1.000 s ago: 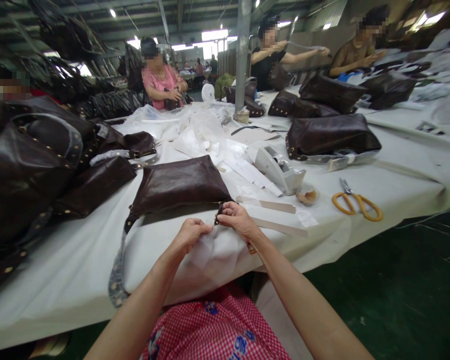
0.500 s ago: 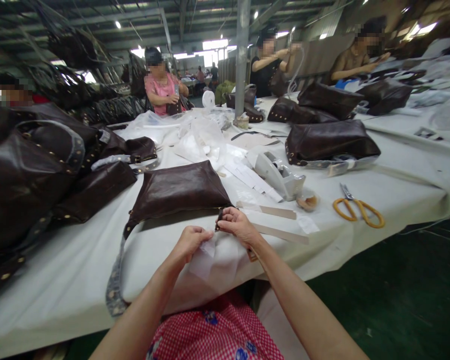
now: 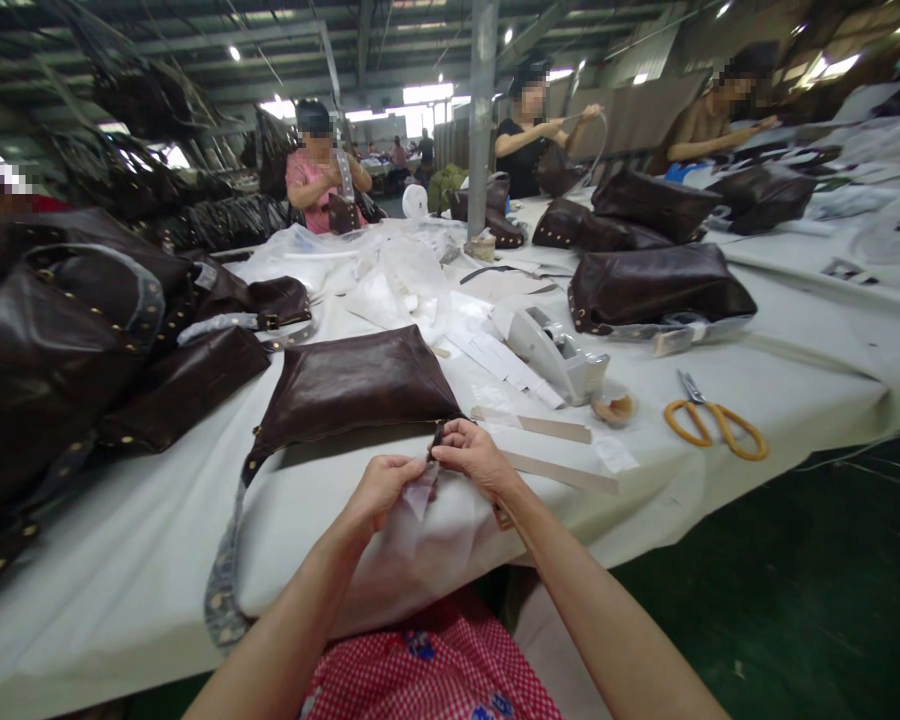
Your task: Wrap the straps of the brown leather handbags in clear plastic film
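Note:
A dark brown leather bag (image 3: 356, 385) lies flat on the table in front of me. Its strap (image 3: 225, 580), covered in clear wrap and studded, hangs down at the left toward the table edge. My right hand (image 3: 471, 455) pinches the dark end of a strap (image 3: 439, 437) by the bag's near right corner. Close beside it, my left hand (image 3: 386, 488) is closed on a thin translucent plastic sheet (image 3: 418, 495), which hangs below the fingers and meets the strap end. A brown buckle (image 3: 502, 517) shows under my right wrist.
Orange-handled scissors (image 3: 714, 415) lie at right, near a grey tape dispenser (image 3: 551, 355) and tan strips (image 3: 562, 470). Brown bags (image 3: 52, 370) are piled at left, and another bag (image 3: 660, 285) sits at right. A post (image 3: 481, 120) rises behind; co-workers (image 3: 326, 170) work across the table.
My left hand has moved slightly toward the right, bringing the plastic sheet up against the strap end. Across the table, a co-worker in pink has raised a wrapped strap.

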A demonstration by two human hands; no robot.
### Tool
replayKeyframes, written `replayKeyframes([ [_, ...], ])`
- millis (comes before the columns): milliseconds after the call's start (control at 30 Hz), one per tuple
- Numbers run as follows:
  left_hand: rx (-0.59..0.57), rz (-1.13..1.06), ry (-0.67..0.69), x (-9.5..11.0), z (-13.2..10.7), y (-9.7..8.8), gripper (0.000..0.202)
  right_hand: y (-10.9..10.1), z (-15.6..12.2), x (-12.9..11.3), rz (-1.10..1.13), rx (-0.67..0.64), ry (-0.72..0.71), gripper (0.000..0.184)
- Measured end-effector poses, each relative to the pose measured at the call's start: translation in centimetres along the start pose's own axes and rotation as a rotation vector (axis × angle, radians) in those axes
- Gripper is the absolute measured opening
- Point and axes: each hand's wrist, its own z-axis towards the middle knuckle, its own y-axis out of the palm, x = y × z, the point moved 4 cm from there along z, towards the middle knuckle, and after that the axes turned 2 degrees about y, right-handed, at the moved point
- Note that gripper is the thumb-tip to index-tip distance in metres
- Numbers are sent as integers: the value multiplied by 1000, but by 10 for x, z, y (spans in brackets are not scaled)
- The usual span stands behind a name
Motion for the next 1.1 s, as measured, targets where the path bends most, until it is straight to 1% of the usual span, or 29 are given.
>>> replayKeyframes([
  [200, 29, -26, 29, 2, 3, -1, 38, 0, 0, 0, 21, 4, 3, 46],
  [433, 7, -80, 15, 1, 1, 6, 41, 1, 2, 2, -10, -7, -46, 42],
  [567, 3, -105, 16, 0, 4, 7, 33, 3, 2, 2, -85, -14, -70, 36],
  [633, 4, -114, 9, -1, 6, 7, 28, 3, 0, -3, -242, 13, -104, 29],
  [733, -6, -131, -27, -3, 9, 9, 21, 2, -6, -23, -660, 143, -280, 13],
  [767, -12, -138, -42, -3, 9, 10, 19, 1, -8, -30, -780, 177, -344, 16],
  [800, -18, -145, -57, -3, 9, 11, 17, 1, -9, -35, -872, 190, -398, 24],
  [833, -25, -151, -71, -3, 8, 12, 16, 1, -9, -39, -938, 184, -438, 30],
  [900, -31, -162, -94, -3, 7, 13, 13, -1, -8, -41, -1027, 147, -484, 35],
  [967, -33, -172, -104, -2, 7, 15, 13, -5, -5, -38, -1077, 129, -519, 34],
  [1100, -20, -185, -83, 2, 13, 20, 15, -10, -1, -29, -1077, 121, -539, 35],
])
